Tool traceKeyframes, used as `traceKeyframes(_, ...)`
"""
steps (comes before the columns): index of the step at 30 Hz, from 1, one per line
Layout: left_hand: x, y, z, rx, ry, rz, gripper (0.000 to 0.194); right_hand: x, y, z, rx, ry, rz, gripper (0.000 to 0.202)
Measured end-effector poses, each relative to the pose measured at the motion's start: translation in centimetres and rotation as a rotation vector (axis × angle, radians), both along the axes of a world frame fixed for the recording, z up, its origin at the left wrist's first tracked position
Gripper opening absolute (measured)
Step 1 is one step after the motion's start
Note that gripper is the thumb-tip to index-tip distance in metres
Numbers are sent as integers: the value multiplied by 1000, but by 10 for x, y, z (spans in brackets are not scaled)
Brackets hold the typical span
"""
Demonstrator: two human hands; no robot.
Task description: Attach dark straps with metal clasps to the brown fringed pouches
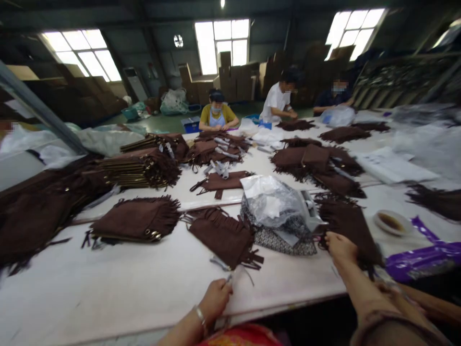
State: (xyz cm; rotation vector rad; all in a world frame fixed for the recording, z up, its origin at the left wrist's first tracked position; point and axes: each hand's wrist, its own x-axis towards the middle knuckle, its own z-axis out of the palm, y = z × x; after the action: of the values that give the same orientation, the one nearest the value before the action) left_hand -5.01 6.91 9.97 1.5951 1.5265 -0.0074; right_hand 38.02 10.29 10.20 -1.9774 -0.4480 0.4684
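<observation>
My left hand [216, 299], with a bracelet at the wrist, is closed at the table's front edge. Its fingertips pinch a small grey piece [229, 278] beside a wisp of clear plastic. Just beyond lies a brown fringed bag [223, 235], apart from the hand. My right hand [342, 247] reaches forward, fingers closed at the edge of another brown fringed bag [349, 226]; what they grip is too small to make out. Between the hands rests a clear plastic bag [273, 199] on black-and-white patterned material [284, 242].
Stacked brown bags [133, 168] stand at the left, near another fringed bag [137, 218]. A bowl of brown liquid [391, 222] and purple plastic [421, 259] lie at the right. Another person's forearm [428, 300] shows there. Several co-workers, one in yellow [218, 115], work across the table.
</observation>
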Motion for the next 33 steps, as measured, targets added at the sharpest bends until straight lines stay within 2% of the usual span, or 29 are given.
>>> traceKeyframes(2, -2, -2, -6, -5, 15, -5, 40, -42, -10, -4, 48, 112, 153, 36)
traceKeyframes(6, -6, -6, -16, 42, 31, -84, 39, -166, -42, 0, -90, 377, 810, 37)
traceKeyframes(7, -8, -7, -16, 61, 39, -111, 40, -196, -50, 0, -136, 421, 912, 36)
traceKeyframes(9, -10, -9, -16, 95, 70, -162, 41, -245, -60, -4, -202, 468, 995, 33)
traceKeyframes(11, -12, -12, -14, 120, 114, -207, 42, -275, -64, -10, -245, 487, 1003, 31)
traceKeyframes(14, -16, -13, -12, 141, 169, -281, 41, -294, -60, -19, -313, 462, 965, 29)
traceKeyframes(22, -22, -12, -5, 190, 204, -451, 29, -305, -52, -27, -469, 411, 871, 29)
traceKeyframes(27, -24, -12, -5, 207, 217, -471, 30, -306, -56, -29, -504, 443, 859, 29)
traceKeyframes(33, -22, -12, -8, 194, 206, -433, 29, -304, -65, -34, -529, 433, 830, 22)
